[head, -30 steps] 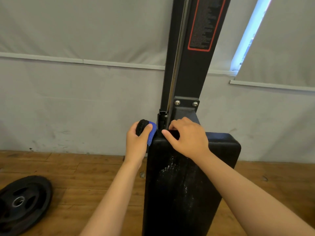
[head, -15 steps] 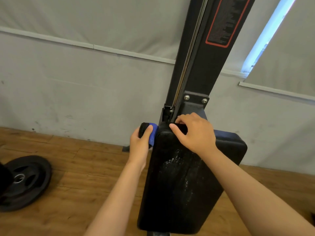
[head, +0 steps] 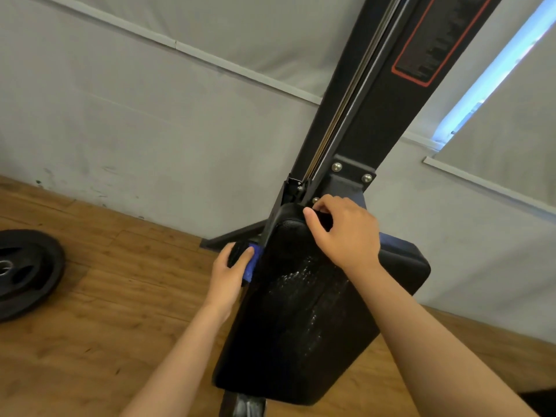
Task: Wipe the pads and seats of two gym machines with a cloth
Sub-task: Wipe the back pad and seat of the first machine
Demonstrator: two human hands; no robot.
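Note:
A black padded seat (head: 301,332) hangs tilted on the machine's black upright column (head: 376,100), with a wet, shiny patch on its middle. My left hand (head: 224,278) grips a black wad with a blue edge (head: 240,257), seemingly the cloth, and holds it against the pad's left side. My right hand (head: 346,236) is curled over the pad's top edge beside the column, thumb on the front face. Whether anything lies under those fingers is hidden.
A black weight plate (head: 27,272) lies on the wooden floor at the left. The grey wall (head: 150,130) stands close behind the machine. A dark base leg (head: 234,236) runs out from the column's foot. A bright window slit (head: 496,64) is at the upper right.
My view has tilted and moved closer. My left hand with the black and blue wad has slid down from the pad's top left corner along its left side. My right hand stays on the top edge.

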